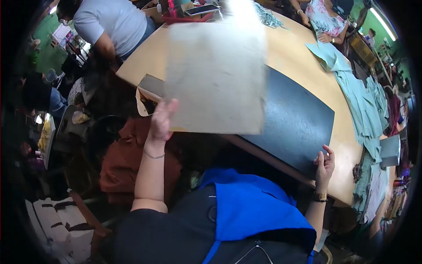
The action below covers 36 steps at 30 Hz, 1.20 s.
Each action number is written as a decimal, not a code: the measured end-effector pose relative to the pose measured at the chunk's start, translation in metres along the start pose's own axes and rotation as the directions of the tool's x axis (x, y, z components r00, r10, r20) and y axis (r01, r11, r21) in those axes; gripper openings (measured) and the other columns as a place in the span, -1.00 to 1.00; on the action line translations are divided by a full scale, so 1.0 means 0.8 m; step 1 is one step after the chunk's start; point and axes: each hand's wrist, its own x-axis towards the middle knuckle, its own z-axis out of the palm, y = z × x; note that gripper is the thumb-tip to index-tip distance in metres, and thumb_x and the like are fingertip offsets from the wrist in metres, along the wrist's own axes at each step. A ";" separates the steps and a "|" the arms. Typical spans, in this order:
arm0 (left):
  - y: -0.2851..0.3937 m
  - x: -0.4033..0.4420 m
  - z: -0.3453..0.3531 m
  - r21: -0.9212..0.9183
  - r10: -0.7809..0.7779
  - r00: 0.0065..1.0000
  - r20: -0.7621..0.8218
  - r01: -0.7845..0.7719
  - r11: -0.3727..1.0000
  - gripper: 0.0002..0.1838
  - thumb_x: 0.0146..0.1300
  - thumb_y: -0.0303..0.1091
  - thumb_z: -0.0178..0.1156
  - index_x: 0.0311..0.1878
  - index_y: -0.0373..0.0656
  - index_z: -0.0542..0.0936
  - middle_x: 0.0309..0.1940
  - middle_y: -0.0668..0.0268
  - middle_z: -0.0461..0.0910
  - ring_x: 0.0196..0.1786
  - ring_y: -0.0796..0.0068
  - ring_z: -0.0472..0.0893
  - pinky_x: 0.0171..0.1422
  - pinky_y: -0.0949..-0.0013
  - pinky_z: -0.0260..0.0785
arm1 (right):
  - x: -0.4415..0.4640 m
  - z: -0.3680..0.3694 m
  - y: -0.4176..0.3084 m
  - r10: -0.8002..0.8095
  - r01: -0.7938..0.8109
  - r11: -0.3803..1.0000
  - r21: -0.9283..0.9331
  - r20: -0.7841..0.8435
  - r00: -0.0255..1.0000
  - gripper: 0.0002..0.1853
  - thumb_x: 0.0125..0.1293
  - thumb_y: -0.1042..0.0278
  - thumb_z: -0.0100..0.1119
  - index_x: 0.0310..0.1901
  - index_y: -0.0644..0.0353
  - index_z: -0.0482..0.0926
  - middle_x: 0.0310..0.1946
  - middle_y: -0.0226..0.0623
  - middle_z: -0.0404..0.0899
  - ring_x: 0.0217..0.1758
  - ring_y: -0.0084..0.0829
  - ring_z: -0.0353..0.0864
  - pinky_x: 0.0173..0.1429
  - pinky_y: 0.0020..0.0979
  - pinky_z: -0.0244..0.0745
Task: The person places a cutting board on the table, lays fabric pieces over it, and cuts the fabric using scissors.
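A large pale grey rectangular sheet (215, 79) is raised above the table, slightly blurred. My left hand (161, 119) grips it at its lower left edge, thumb on the near face. Below and to the right a dark flat board (294, 119) lies on the light wooden table (303, 57), partly covered from view by the sheet. My right hand (325, 163) is at the board's right corner, its fingers apart and partly curled, holding nothing that I can see. Blue cloth (255, 207) lies across my front.
An open box (149, 94) sits at the table's left edge. Green fabric (358, 105) runs along the right side. A red tray (187, 18) holds a phone at the back. One person is at the upper left, another at the upper right.
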 end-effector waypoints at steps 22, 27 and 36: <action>-0.063 0.103 0.000 0.127 -0.269 0.919 -0.287 0.315 0.941 -0.78 0.43 -0.31 -0.05 -0.09 -0.29 0.46 -0.35 0.24 0.57 -0.49 0.48 0.55 -0.36 0.39 0.55 | -0.003 0.013 0.011 -0.081 0.078 0.988 -0.131 -0.016 0.997 -0.79 0.33 0.39 0.17 -0.04 0.22 0.54 -0.49 -0.51 0.49 -0.42 -0.72 0.44 -0.29 -0.65 0.34; -0.087 0.112 -0.020 0.169 -0.326 0.909 -0.258 0.375 0.911 -0.81 0.39 -0.33 0.05 -0.08 -0.26 0.40 -0.39 0.29 0.47 -0.49 0.47 0.45 -0.31 0.28 0.56 | -0.001 0.014 0.009 -0.100 0.100 0.980 -0.169 0.010 0.995 -0.82 0.32 0.39 0.17 -0.09 0.25 0.56 -0.51 -0.51 0.51 -0.45 -0.72 0.44 -0.32 -0.64 0.34; -0.072 0.114 -0.038 0.472 -0.281 0.915 -0.290 0.393 0.789 -0.53 0.37 0.12 0.01 -0.55 0.03 0.28 -0.73 0.52 0.19 -0.72 0.63 0.25 -0.66 0.57 0.11 | -0.007 -0.021 0.009 -0.115 0.101 0.988 -0.115 -0.121 0.986 -0.80 0.28 0.35 0.21 -0.10 0.19 0.62 -0.53 -0.46 0.57 -0.50 -0.72 0.42 -0.41 -0.58 0.37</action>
